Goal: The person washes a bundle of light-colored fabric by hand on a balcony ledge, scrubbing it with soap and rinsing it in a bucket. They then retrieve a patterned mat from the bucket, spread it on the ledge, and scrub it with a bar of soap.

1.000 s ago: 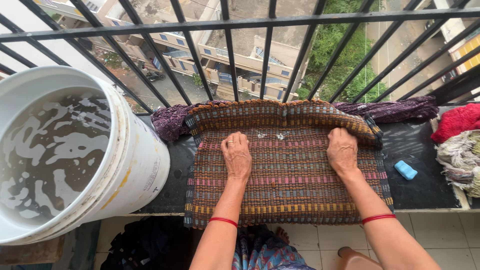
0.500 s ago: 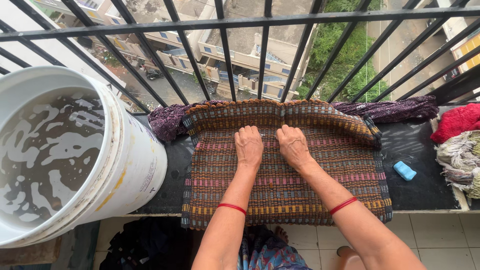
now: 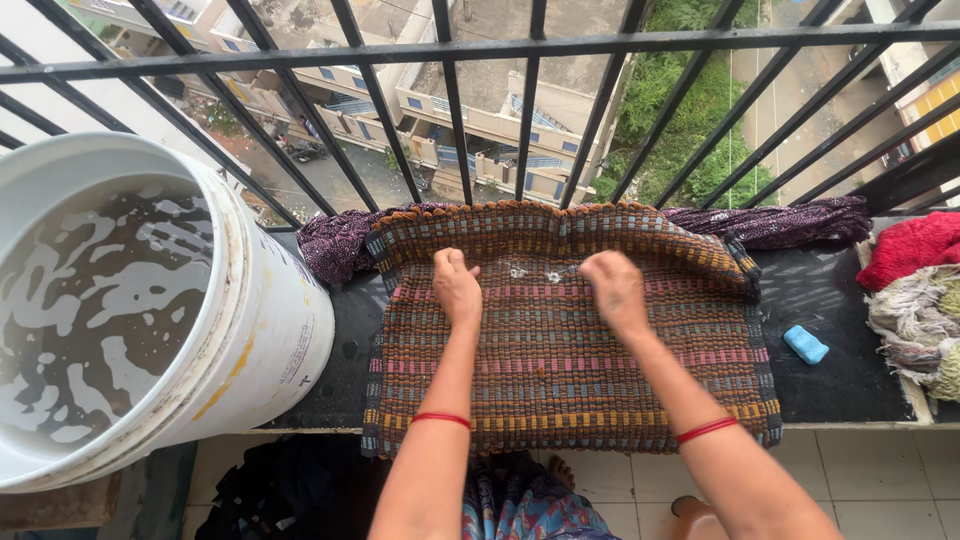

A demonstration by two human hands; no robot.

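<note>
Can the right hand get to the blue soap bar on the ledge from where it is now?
Probably yes. The right hand rests on the woven mat, and the blue soap bar lies in the open on the dark ledge just past the mat's edge, with nothing between.

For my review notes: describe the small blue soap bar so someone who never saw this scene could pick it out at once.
Start at the dark ledge under the black railing, where both hands press on a striped woven mat. Just right of the mat lies the soap bar, short of the heap of red and pale cloths. It is the only small, hard, light-blue block there; everything around it is fabric.
</note>
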